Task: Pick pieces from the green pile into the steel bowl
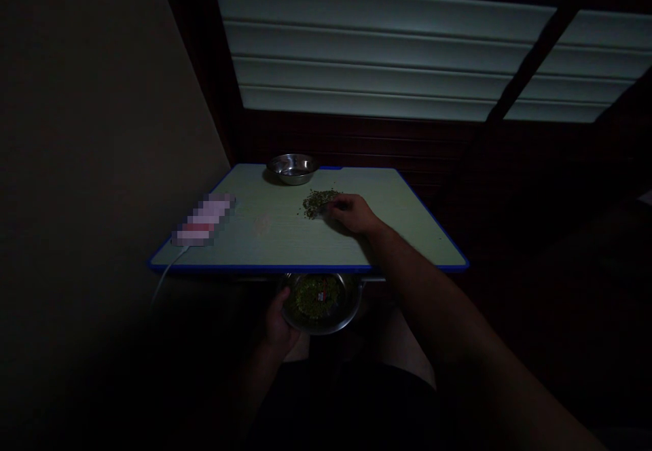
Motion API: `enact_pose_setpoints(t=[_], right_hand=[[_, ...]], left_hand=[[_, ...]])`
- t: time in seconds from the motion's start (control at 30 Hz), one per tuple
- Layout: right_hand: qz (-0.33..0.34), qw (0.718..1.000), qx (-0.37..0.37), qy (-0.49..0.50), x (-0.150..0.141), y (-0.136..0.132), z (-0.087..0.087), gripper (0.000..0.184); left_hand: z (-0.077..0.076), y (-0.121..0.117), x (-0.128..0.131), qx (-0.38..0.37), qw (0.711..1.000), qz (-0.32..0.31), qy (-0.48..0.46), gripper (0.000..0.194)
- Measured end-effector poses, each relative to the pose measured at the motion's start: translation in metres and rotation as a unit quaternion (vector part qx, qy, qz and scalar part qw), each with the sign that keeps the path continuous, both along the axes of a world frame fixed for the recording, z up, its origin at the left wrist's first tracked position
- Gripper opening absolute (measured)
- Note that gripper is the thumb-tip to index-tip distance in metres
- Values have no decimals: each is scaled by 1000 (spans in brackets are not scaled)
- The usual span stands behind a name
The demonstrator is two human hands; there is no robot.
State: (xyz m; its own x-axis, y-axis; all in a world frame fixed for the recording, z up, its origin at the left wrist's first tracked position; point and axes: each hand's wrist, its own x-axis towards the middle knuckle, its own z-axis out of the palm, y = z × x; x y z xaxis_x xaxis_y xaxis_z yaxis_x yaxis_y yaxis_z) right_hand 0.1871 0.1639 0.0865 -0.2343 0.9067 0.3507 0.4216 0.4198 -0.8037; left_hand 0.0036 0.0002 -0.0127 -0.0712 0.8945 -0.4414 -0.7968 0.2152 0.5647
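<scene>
Below the table's front edge, my left hand [281, 322] is closed on the left rim of a metal bowl [351, 315]. Inside lie many small green bits, perhaps beans or seeds [310, 298], along with a small red and white piece [321, 296]. Over the tabletop, my right hand [351, 213] has its fingers pinched together at the near right side of a loose pile of small greenish-brown bits [316, 201]. Something greyish shows by the fingertips, too dark and small to name. Behind the pile, to the left, stands a second metal bowl [293, 168].
The pale table [244, 233] has a blue rim. A blurred-out pink and white object [204, 220], probably a phone, lies at its left with a white cable [166, 276] hanging off the edge. A wall [102, 98] rises at left; dark slatted panels [377, 64] stand behind.
</scene>
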Motion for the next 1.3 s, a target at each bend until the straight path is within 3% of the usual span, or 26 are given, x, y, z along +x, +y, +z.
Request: enact_pose_setpoints(t=[0.6, 1.3], right_hand=[[17, 999, 49, 11, 1, 5, -7, 13], [2, 999, 38, -14, -6, 1, -2, 13]], left_hand=[[-1, 0, -1, 9, 1000, 1, -9, 22], [5, 0, 1, 3, 1000, 4, -20, 21]])
